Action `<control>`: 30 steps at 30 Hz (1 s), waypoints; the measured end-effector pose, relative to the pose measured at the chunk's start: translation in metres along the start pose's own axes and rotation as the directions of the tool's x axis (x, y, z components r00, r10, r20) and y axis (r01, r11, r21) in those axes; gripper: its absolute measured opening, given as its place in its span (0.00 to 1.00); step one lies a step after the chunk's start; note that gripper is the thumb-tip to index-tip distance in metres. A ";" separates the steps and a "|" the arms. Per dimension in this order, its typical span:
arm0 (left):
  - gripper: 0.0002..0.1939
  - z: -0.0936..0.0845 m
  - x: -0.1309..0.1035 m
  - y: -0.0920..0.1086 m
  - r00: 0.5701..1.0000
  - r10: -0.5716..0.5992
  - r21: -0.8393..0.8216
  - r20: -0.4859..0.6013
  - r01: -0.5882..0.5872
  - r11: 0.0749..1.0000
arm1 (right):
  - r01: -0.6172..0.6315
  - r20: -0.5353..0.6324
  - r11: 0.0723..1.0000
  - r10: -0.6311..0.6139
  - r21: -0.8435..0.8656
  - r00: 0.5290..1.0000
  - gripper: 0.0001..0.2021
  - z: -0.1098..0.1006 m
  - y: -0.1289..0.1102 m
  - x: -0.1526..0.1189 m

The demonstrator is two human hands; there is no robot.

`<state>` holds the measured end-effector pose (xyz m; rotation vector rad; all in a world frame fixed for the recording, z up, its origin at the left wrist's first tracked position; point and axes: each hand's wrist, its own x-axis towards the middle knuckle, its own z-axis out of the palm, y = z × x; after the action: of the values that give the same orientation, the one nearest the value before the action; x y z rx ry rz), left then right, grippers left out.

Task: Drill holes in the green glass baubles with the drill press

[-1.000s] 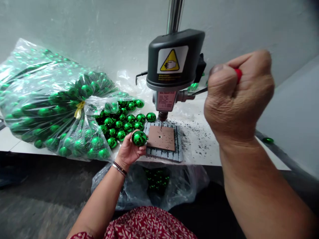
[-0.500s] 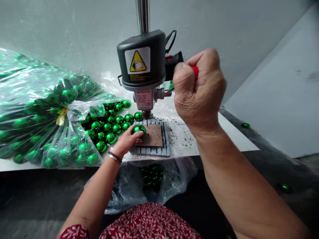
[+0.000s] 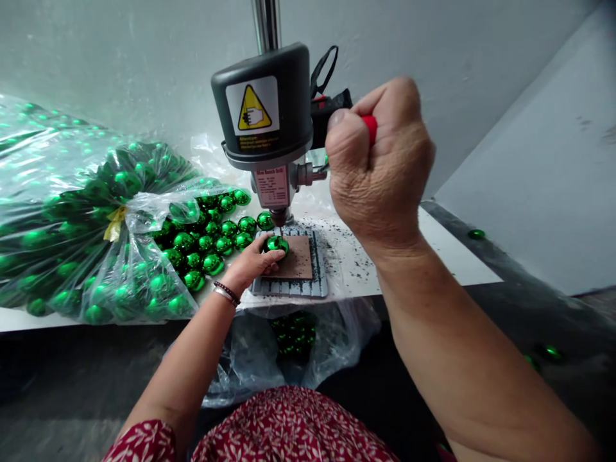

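Note:
Between the fingers and thumb of my left hand [image 3: 255, 260] is a shiny green ball [image 3: 276, 245], held over a brown board [image 3: 299, 260] on the drill's slotted base [image 3: 317, 285]. The drill bit [image 3: 282, 231] points down at the top of this ball; whether they touch I cannot tell. My right hand [image 3: 385, 154] is closed around the red-tipped lever handle [image 3: 370, 128] of the bench drill [image 3: 264, 106]. Most of that handle is hidden by my fist.
Loose green balls [image 3: 212, 263] lie left of the base, beside a large clear plastic bag [image 3: 96, 256] full of them. Dark shavings [image 3: 346, 256] litter the white table [image 3: 443, 256]. Below its front edge hangs another plastic bag [image 3: 337, 340] with green balls. Stray balls [image 3: 552, 353] lie on the floor.
My left hand has moved the green ball slightly right and up, under the drill bit. My right hand stays closed on the lever handle. The view has shifted a little.

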<state>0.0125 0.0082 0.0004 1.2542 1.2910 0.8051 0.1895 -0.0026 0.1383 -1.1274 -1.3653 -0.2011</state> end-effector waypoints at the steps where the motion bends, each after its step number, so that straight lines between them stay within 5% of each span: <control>1: 0.32 0.000 0.001 -0.001 1.000 0.001 0.042 -0.004 -0.001 0.999 | -0.004 0.009 1.000 0.004 -0.003 1.000 0.12 -0.001 0.000 0.000; 10: 0.36 0.010 -0.002 0.012 0.991 0.109 0.425 -0.079 -0.066 0.903 | 0.016 0.009 1.000 -0.015 -0.008 1.000 0.15 -0.002 0.001 -0.003; 30: 0.32 0.012 0.000 0.002 0.980 0.187 0.408 -0.065 -0.144 0.902 | 0.119 -0.052 0.987 -0.125 -0.112 0.991 0.11 -0.005 0.011 -0.033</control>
<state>0.0249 0.0060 0.0003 1.6878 1.4987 0.7530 0.1911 -0.0162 0.1061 -1.1202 -1.3853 -0.3989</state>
